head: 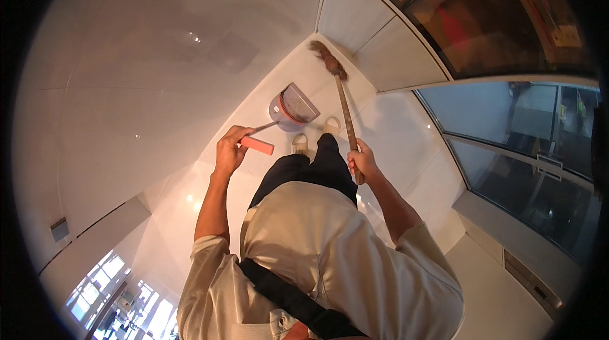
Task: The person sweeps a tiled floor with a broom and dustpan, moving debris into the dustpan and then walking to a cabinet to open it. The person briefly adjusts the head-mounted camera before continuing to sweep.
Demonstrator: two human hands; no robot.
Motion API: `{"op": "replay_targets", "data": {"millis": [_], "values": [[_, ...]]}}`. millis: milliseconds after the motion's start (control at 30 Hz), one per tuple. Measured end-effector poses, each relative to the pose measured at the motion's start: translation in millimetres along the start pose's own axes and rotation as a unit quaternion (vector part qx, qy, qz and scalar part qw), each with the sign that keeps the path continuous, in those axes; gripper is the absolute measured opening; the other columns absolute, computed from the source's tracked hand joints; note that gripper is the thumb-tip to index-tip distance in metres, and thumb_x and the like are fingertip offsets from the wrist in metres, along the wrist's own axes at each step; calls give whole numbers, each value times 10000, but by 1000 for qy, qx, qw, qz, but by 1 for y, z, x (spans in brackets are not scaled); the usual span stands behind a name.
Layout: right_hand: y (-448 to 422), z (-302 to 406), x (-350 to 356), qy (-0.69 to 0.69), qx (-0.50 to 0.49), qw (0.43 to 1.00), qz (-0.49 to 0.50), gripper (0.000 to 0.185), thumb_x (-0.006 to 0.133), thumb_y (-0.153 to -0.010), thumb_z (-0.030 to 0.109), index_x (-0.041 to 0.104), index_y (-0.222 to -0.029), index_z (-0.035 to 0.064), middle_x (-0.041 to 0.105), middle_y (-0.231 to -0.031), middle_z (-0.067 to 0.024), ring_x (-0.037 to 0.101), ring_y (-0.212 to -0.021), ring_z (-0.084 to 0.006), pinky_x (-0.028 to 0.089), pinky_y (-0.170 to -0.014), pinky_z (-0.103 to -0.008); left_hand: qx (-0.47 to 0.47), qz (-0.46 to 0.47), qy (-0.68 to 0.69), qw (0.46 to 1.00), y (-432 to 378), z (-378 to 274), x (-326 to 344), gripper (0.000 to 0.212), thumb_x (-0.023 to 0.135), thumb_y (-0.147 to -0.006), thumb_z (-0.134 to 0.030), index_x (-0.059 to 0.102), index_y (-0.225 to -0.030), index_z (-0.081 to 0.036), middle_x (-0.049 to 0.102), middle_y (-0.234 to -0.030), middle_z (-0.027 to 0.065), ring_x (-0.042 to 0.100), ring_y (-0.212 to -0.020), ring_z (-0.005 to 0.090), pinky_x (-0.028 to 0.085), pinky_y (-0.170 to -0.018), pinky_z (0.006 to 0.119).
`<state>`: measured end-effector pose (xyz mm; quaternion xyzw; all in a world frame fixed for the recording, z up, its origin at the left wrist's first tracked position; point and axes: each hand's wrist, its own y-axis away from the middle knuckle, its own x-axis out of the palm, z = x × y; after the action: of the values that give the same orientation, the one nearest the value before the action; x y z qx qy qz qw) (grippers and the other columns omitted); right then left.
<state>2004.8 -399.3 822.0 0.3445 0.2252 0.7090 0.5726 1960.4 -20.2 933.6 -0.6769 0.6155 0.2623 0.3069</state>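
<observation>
My left hand (232, 149) is closed around the handle of a long-handled dustpan, near its orange grip end (257, 145). The grey dustpan (294, 107), edged with an orange toothed strip, is low over or on the pale floor by the left wall, with dark debris in it. My right hand (363, 161) grips the wooden handle of a broom (346, 116) near its top end. The broom's brown bristle head (329, 60) is at the floor corner between the wall and the cabinet, beyond the dustpan.
A glossy pale wall (142, 64) runs along the left. A white cabinet base (380, 35) with a glass display above stands ahead right; glass sliding panels (514, 145) are at the right. My feet in light sandals (300, 142) stand just behind the dustpan.
</observation>
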Motion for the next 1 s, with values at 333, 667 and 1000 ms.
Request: {"op": "replay_targets", "data": {"millis": [333,667,1000], "values": [[-112,26,66,29,0,988,-150,427,483,-838,-20,408,-1246,83,466,-618,-53,472,-441,-162,413,-369,-328,13,-8,39,999,-18,12,-11,439,662,-696,167,685,-1058,-79,661,-964,72,639,-855,191,516,-710,291],[-102,29,24,50,4,991,-127,333,471,-867,13,399,-1190,48,515,-699,-92,530,-493,-171,456,-391,-351,-5,-40,-9,999,-17,18,-5,447,600,-725,177,682,-1082,-80,641,-924,75,630,-818,205,513,-706,293],[-4,9,-15,9,22,1000,-15,480,495,-821,-15,396,-1283,70,511,-647,-82,491,-437,-168,420,-364,-333,-63,-61,-28,996,9,24,-9,484,571,-744,181,676,-1125,-98,634,-903,73,632,-818,204,519,-732,287]]}}
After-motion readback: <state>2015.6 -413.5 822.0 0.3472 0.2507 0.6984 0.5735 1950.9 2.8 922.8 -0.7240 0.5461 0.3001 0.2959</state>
